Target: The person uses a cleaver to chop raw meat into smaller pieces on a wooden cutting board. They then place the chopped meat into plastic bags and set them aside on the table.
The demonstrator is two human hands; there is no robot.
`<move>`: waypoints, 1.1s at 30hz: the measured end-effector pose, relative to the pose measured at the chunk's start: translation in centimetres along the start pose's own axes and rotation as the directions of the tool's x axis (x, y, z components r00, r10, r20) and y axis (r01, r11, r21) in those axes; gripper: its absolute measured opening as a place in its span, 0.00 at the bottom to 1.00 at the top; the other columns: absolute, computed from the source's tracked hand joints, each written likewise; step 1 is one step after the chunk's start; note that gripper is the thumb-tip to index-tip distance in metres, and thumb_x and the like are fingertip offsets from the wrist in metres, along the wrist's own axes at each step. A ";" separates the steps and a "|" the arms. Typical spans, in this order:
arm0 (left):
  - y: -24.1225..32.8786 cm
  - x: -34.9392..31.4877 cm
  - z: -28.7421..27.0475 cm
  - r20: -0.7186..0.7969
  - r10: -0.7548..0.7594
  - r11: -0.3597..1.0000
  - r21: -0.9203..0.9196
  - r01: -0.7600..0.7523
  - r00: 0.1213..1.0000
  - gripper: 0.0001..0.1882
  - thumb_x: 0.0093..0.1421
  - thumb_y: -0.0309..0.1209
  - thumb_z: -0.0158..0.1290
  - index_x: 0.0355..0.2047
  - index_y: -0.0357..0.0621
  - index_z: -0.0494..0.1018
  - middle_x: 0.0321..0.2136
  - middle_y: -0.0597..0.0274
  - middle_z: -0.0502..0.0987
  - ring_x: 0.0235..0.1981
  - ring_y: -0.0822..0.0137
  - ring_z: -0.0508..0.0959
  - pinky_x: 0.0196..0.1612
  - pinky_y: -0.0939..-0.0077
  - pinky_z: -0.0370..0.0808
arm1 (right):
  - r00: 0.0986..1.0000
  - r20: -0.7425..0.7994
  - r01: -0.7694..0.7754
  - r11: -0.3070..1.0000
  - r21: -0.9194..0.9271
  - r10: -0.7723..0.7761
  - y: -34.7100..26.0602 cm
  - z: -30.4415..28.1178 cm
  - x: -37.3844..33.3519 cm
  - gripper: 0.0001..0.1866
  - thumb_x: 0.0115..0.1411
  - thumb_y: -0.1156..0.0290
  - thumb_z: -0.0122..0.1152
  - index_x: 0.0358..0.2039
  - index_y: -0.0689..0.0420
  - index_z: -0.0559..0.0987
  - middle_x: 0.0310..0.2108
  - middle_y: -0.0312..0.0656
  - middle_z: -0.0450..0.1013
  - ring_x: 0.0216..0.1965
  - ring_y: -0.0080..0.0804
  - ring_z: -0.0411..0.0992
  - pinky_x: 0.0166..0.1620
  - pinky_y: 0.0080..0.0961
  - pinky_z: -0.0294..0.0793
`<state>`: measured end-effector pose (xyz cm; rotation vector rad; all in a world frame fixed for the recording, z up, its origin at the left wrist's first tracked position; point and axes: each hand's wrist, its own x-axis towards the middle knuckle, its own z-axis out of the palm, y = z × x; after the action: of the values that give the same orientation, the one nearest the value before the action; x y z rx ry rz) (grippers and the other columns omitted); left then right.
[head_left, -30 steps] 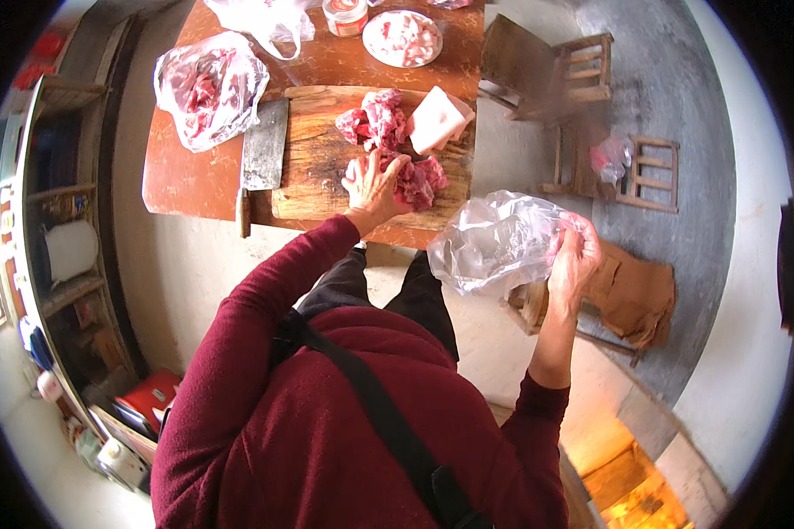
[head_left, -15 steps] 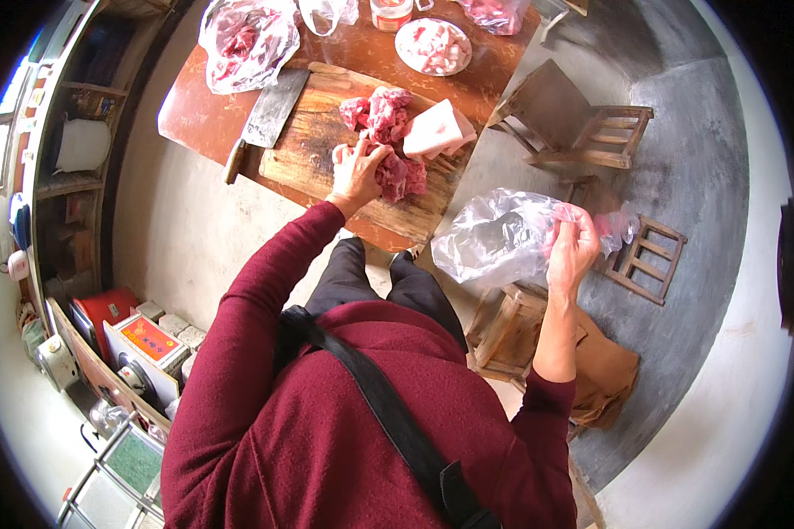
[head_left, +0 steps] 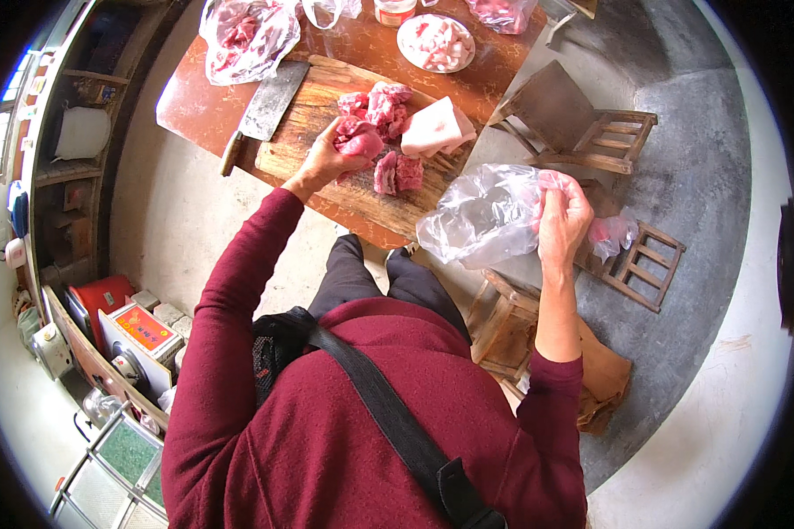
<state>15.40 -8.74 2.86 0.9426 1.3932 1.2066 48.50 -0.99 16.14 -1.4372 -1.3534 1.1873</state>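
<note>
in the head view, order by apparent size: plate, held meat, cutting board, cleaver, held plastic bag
1. cutting board
2. held plastic bag
3. plate and cleaver: too alike to rank
4. held meat

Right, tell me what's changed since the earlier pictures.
The left hand now grips a red chunk of raw meat, apparently lifted off the brown wooden chopping board and moved leftward. The right hand still holds the clear plastic bag, slightly further left. The broad grey-bladed cleaver and pale fatty meat slab stayed put.
</note>
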 end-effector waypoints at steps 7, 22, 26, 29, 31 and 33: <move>8.5 -2.3 2.0 0.284 -0.025 0.916 -0.378 0.136 0.958 0.31 0.42 0.18 0.56 0.50 0.42 0.65 0.38 0.59 0.74 0.37 0.68 0.76 0.41 0.74 0.75 | 0.998 0.062 0.032 0.999 0.006 -0.032 -1.3 2.0 0.1 0.06 0.57 0.78 0.51 0.31 0.61 0.77 0.21 0.31 0.70 0.17 0.12 0.62 0.18 0.12 0.60; 6.3 -4.6 8.9 0.771 -0.111 0.524 -0.490 0.696 0.627 0.43 0.45 0.15 0.58 0.60 0.50 0.51 0.44 0.56 0.71 0.43 0.61 0.74 0.43 0.64 0.75 | 0.903 0.357 0.267 0.963 -0.031 -0.239 -2.8 4.7 -2.6 0.09 0.61 0.74 0.50 0.38 0.63 0.76 0.30 0.31 0.72 0.26 0.11 0.64 0.28 0.09 0.64; 7.1 -5.8 10.1 0.549 -0.305 0.567 -0.552 0.611 0.779 0.41 0.47 0.16 0.56 0.60 0.48 0.50 0.34 0.59 0.73 0.26 0.68 0.77 0.32 0.70 0.78 | 0.938 0.304 0.176 0.984 -0.016 -0.163 -1.6 5.0 -4.0 0.10 0.62 0.71 0.49 0.37 0.64 0.75 0.28 0.33 0.72 0.26 0.13 0.64 0.28 0.11 0.64; 7.5 -5.7 11.3 0.342 -0.364 0.781 -0.394 0.484 0.866 0.43 0.47 0.19 0.55 0.62 0.45 0.47 0.25 0.61 0.73 0.21 0.74 0.74 0.20 0.81 0.71 | 0.962 0.271 0.014 0.998 0.062 -0.031 -0.8 5.7 -4.9 0.12 0.64 0.70 0.46 0.36 0.66 0.74 0.28 0.35 0.72 0.28 0.18 0.67 0.31 0.15 0.69; 7.0 -5.5 11.8 0.248 -0.482 0.810 -0.238 0.535 0.840 0.38 0.43 0.20 0.57 0.55 0.43 0.56 0.28 0.62 0.73 0.21 0.74 0.73 0.21 0.79 0.71 | 0.968 0.251 -0.066 0.987 0.149 0.027 0.0 6.7 -4.9 0.12 0.64 0.69 0.46 0.36 0.65 0.74 0.27 0.34 0.71 0.27 0.16 0.66 0.29 0.14 0.67; 4.7 -5.2 12.3 0.123 -0.511 0.847 -0.093 0.523 0.850 0.37 0.38 0.24 0.58 0.52 0.39 0.60 0.28 0.58 0.74 0.24 0.71 0.74 0.25 0.76 0.72 | 0.968 0.243 -0.112 0.975 0.190 0.064 1.4 7.6 -4.4 0.13 0.64 0.68 0.45 0.36 0.64 0.74 0.25 0.31 0.69 0.23 0.14 0.63 0.25 0.14 0.64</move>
<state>28.17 -10.66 8.79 0.4769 1.3633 0.8112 41.51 -5.86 13.50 -1.2525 -1.2915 1.5481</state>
